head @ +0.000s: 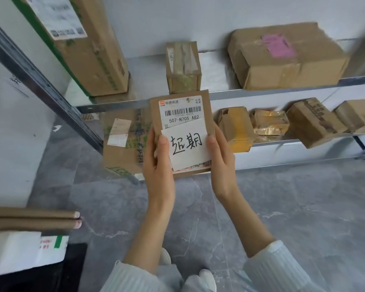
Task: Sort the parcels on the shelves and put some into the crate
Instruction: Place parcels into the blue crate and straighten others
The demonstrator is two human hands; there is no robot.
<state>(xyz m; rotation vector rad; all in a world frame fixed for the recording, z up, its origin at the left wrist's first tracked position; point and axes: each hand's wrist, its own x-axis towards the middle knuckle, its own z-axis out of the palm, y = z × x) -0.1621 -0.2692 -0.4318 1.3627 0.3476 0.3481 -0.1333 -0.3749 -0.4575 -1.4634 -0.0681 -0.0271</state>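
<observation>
I hold a small flat cardboard parcel (156, 111) upright in front of the shelves. It carries a barcode label reading 507-N705 A82 and a white handwritten note (185, 144) over its lower half. My left hand (157, 159) grips its left edge with the thumb on the note. My right hand (220, 157) grips its right edge. Behind it, the upper shelf (240, 94) bears a small box (183, 66) and a wide box with a pink sticker (287, 56). The lower shelf (287, 142) holds several small parcels (236, 127). A dark crate (72, 268) sits at the bottom left.
A tall green-printed carton (89, 43) stands at the upper shelf's left end. Another green-printed box (122, 142) leans on the floor under it. Two cardboard tubes (34, 220) and a white parcel (19, 251) lie over the crate. Grey tiled floor (282, 207) spreads below.
</observation>
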